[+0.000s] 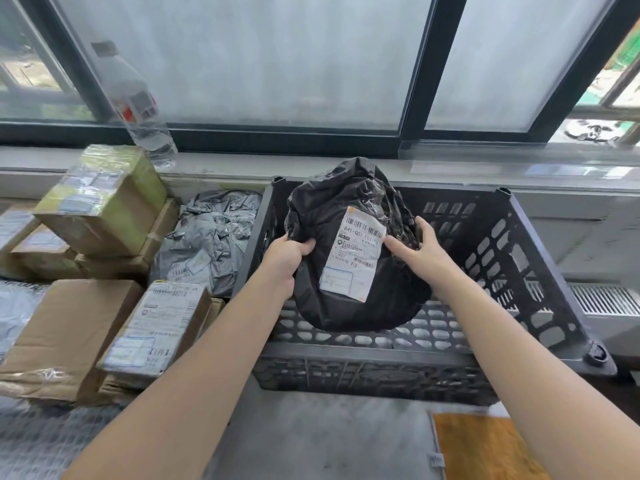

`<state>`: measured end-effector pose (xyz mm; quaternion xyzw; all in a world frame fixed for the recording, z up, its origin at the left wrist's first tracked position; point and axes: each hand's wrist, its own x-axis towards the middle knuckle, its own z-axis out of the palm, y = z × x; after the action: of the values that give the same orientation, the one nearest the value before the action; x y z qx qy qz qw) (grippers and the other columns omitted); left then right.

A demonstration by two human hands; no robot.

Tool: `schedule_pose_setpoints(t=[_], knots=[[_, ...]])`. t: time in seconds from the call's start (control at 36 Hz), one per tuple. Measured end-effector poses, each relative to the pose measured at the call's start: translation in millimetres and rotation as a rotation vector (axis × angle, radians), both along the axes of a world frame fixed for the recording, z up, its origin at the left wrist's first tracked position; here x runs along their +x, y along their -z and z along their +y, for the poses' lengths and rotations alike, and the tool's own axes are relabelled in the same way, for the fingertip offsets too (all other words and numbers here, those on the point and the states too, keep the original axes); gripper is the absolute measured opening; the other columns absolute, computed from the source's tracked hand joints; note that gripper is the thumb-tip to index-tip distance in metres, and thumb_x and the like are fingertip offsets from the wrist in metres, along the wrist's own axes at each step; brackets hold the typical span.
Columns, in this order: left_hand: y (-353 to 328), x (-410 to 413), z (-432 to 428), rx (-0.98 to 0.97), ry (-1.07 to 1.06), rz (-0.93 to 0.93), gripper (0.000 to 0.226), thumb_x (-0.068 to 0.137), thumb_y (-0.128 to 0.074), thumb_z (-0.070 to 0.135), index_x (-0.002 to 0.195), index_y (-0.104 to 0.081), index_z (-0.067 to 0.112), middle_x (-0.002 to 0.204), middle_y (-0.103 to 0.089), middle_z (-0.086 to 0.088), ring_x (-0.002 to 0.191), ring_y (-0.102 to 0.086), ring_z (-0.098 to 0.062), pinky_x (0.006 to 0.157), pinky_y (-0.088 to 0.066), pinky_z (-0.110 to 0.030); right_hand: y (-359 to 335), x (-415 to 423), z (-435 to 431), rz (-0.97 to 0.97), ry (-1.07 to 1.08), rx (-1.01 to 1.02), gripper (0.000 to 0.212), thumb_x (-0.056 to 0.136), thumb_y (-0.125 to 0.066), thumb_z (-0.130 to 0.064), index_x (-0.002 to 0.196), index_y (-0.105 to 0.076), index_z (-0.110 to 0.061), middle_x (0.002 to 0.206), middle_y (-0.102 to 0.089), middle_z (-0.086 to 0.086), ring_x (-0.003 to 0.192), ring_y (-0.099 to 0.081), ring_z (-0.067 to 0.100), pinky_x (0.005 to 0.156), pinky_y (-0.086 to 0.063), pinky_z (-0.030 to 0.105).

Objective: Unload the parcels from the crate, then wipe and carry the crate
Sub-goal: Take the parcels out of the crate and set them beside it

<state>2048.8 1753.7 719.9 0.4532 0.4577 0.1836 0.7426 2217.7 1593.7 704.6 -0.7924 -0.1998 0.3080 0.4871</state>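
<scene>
Closest to us at 5 o'clock is a square orange cloth (485, 448) lying flat on the grey worktop (311, 438). Dead centre sits the dark grey perforated plastic crate (363, 355), and we're holding a crinkly black plastic parcel bag (346, 313) up over its inside, white shipping label (353, 254) facing us. Our left hand (287, 254) has its fingers curled tight round the bag's 9 o'clock edge. Our right hand (420, 247) grips the 3 o'clock side, index finger stretched out towards the label and the rest dug into the plastic.

Over at 9 o'clock, just beside the crate, there's a crumpled grey poly mailer (211, 237). Further out at 8 to 10 o'clock is a pile of taped brown cardboard boxes (104, 202), one flat labelled one (156, 327) nearest the crate. A clear plastic water bottle (138, 98) with a red-and-white label stands on the windowsill (450, 164) at 11 o'clock.
</scene>
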Motion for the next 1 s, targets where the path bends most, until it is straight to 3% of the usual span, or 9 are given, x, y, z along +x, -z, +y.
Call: schedule_pose_setpoints(t=[0.08,0.22,0.42,0.5,0.56,0.67,0.75,0.86,1.0], knots=[[2,-2,1,-0.033,-0.013,0.009,0.031,0.094,-0.055,0.001,0.125,-0.062,0.003,0.116,-0.068,-0.021,0.106,-0.065,-0.04,0.097,-0.049,-0.057,2,1,-2,0.052,-0.048,0.067,0.083,0.071,-0.079,-0.055,0.14,-0.043,-0.027,0.128,-0.063,-0.006,0.11,-0.064,0.011,0.098,-0.052,0.039],[-2,-4,3,-0.039,-0.023,0.006,0.03,0.094,-0.057,0.003,0.124,-0.063,0.003,0.116,-0.069,-0.02,0.104,-0.067,-0.038,0.095,-0.051,-0.055,-5,-5,0,-0.019,-0.056,0.128,0.044,0.083,-0.077,-0.035,0.121,-0.057,-0.025,0.111,-0.069,-0.009,0.1,-0.067,0.007,0.087,-0.054,0.028],[-8,-9,2,-0.041,0.031,0.023,0.031,0.096,-0.058,0.007,0.126,-0.061,-0.001,0.116,-0.068,-0.021,0.103,-0.067,-0.037,0.09,-0.054,-0.049,-5,-5,4,-0.059,-0.01,0.156,0.032,0.083,-0.077,-0.028,0.111,-0.065,-0.019,0.104,-0.073,-0.004,0.098,-0.068,0.013,0.089,-0.054,0.032],[-8,-13,1,0.014,0.073,0.018,0.028,0.096,-0.058,0.008,0.122,-0.063,0.0,0.112,-0.069,-0.019,0.09,-0.068,-0.032,0.08,-0.056,-0.04,-9,-7,4,-0.059,0.01,0.184,0.026,0.085,-0.075,-0.022,0.109,-0.066,-0.018,0.099,-0.073,-0.006,0.091,-0.069,0.009,0.08,-0.055,0.023],[-9,-18,2,0.048,0.101,0.014,0.026,0.095,-0.059,0.008,0.12,-0.064,0.001,0.108,-0.071,-0.018,0.09,-0.069,-0.032,0.081,-0.057,-0.041,-13,-9,4,-0.046,0.033,0.212,0.024,0.086,-0.075,-0.02,0.109,-0.066,-0.018,0.097,-0.073,-0.007,0.087,-0.069,0.006,0.074,-0.053,0.019],[-12,-30,4,0.105,0.177,-0.002,0.022,0.092,-0.064,0.008,0.113,-0.067,0.004,0.096,-0.075,-0.009,0.087,-0.071,-0.025,0.076,-0.057,-0.035,-19,-11,7,-0.067,0.105,0.247,0.027,0.086,-0.074,-0.022,0.111,-0.066,-0.018,0.101,-0.073,-0.005,0.092,-0.069,0.011,0.078,-0.053,0.026],[-14,-39,4,0.135,0.241,-0.007,0.019,0.09,-0.065,0.006,0.109,-0.067,0.009,0.101,-0.074,-0.01,0.088,-0.07,-0.025,0.081,-0.057,-0.039,-28,-16,13,-0.103,0.133,0.278,0.028,0.087,-0.073,-0.02,0.113,-0.065,-0.015,0.099,-0.071,-0.006,0.091,-0.067,0.01,0.073,-0.05,0.023],[-15,-51,6,0.165,0.241,-0.029,0.021,0.085,-0.068,-0.003,0.094,-0.068,0.017,0.089,-0.075,0.0,0.08,-0.071,-0.017,0.068,-0.058,-0.029,-40,-25,23,-0.163,0.129,0.275,0.025,0.087,-0.074,-0.021,0.11,-0.064,-0.019,0.101,-0.071,-0.005,0.095,-0.067,0.015,0.084,-0.053,0.032],[-16,-63,8,0.164,0.123,-0.069,0.031,0.081,-0.07,-0.007,0.108,-0.068,0.01,0.103,-0.074,-0.008,0.092,-0.071,-0.026,0.073,-0.057,-0.032,-55,-41,38,-0.273,0.098,0.252,0.026,0.087,-0.073,-0.023,0.11,-0.063,-0.021,0.1,-0.068,-0.008,0.097,-0.064,0.015,0.088,-0.049,0.031]])
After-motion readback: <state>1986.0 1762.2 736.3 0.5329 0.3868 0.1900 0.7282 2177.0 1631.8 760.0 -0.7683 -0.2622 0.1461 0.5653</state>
